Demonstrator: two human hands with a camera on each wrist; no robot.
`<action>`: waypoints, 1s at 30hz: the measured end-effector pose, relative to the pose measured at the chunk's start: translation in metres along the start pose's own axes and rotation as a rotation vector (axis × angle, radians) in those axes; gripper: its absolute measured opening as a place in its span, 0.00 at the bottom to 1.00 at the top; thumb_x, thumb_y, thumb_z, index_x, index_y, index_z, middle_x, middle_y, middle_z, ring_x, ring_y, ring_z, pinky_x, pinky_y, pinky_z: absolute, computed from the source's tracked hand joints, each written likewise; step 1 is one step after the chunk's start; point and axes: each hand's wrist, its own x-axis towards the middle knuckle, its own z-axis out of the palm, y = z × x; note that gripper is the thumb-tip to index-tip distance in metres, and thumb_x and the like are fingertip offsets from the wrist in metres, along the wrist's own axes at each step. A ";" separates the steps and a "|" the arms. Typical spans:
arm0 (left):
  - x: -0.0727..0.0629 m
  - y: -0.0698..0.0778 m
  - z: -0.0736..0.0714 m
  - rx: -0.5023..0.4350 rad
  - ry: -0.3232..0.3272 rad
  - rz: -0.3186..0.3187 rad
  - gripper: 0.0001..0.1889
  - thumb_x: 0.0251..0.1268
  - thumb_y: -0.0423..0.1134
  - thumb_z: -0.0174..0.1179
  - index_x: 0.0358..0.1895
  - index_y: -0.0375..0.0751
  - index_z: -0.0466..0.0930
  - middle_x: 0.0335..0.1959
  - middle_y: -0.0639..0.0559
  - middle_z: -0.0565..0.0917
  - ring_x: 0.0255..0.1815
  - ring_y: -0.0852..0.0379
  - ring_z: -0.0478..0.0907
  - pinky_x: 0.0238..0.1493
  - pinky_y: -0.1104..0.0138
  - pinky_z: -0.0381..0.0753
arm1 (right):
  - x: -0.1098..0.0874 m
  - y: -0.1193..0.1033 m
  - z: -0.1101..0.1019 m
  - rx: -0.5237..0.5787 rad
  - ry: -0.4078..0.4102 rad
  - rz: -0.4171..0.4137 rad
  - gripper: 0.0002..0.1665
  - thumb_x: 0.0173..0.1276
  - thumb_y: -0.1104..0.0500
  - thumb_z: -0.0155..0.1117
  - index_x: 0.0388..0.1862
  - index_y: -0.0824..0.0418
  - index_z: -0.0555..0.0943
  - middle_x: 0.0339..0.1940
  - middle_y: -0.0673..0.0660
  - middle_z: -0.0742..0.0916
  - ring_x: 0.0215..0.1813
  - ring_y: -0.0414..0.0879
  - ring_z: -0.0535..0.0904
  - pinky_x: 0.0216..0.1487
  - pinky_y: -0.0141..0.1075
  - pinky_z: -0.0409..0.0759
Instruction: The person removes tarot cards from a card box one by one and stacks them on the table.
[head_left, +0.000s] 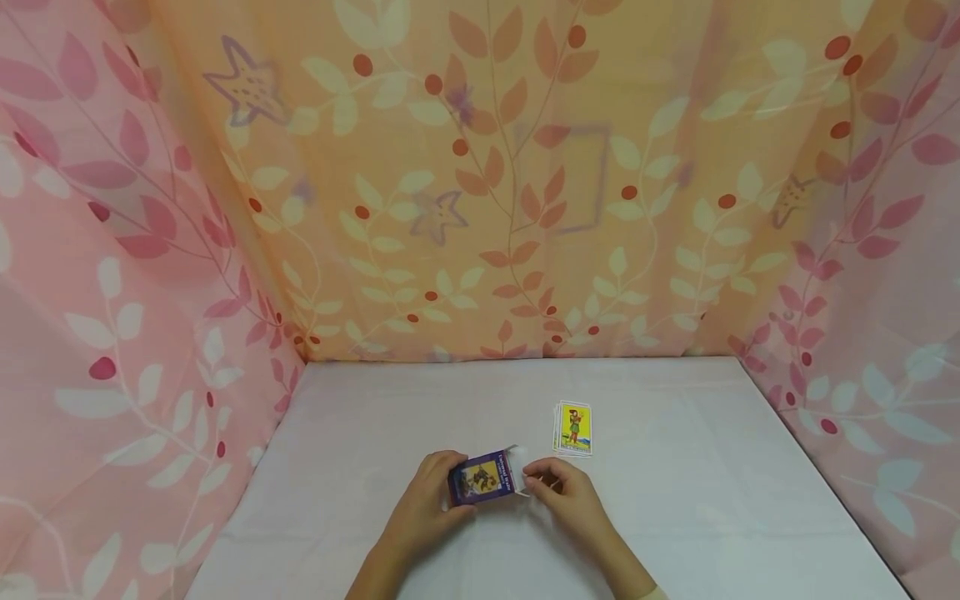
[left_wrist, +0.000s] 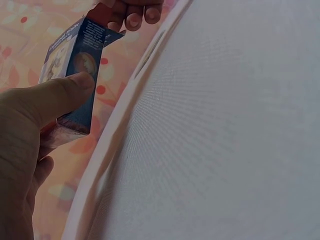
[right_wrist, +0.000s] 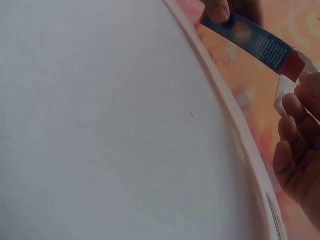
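Note:
My left hand (head_left: 429, 504) grips a dark blue and purple tarot card box (head_left: 482, 480) by its closed end, thumb along one narrow side. The box is tilted, with a picture on its front and its open end towards my right hand (head_left: 576, 500). White-lined flaps stick out at that end. My right thumb and fingertips pinch the white end flap (right_wrist: 284, 93), the other fingers curled. In the left wrist view, my left thumb presses the printed blue side of the box (left_wrist: 90, 45). The inside of the box is hidden.
A small, slightly uneven stack of tarot cards (head_left: 576, 429) lies face up beyond my right hand, a figure on yellow on top. White cloth covers the table (head_left: 375, 408). Leaf-patterned curtains (head_left: 510, 250) stand at the back and both sides.

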 end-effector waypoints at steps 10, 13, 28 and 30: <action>0.001 0.004 -0.001 -0.029 0.001 0.019 0.42 0.45 0.49 0.82 0.67 0.52 0.73 0.64 0.66 0.74 0.69 0.61 0.70 0.76 0.60 0.70 | 0.000 0.003 0.008 0.005 -0.039 0.005 0.09 0.67 0.50 0.73 0.44 0.50 0.86 0.32 0.48 0.86 0.33 0.41 0.79 0.33 0.29 0.82; 0.002 0.004 0.000 -0.019 0.007 0.039 0.42 0.45 0.49 0.82 0.67 0.52 0.73 0.64 0.64 0.75 0.69 0.60 0.71 0.75 0.60 0.71 | -0.001 0.003 0.009 0.017 -0.036 0.012 0.10 0.67 0.51 0.73 0.44 0.52 0.86 0.32 0.49 0.86 0.32 0.41 0.79 0.31 0.30 0.82; 0.002 0.006 0.001 -0.017 -0.007 0.042 0.42 0.44 0.48 0.82 0.66 0.51 0.74 0.63 0.65 0.75 0.68 0.60 0.71 0.74 0.59 0.72 | -0.001 0.002 0.011 0.031 -0.033 0.029 0.10 0.64 0.54 0.75 0.41 0.53 0.85 0.31 0.49 0.86 0.32 0.41 0.79 0.30 0.29 0.81; 0.001 0.006 0.002 -0.016 -0.010 0.039 0.42 0.44 0.49 0.82 0.66 0.52 0.73 0.63 0.66 0.75 0.68 0.60 0.70 0.74 0.59 0.72 | -0.002 0.002 0.011 0.026 -0.032 0.026 0.10 0.64 0.54 0.75 0.41 0.53 0.85 0.31 0.49 0.86 0.32 0.41 0.79 0.30 0.29 0.81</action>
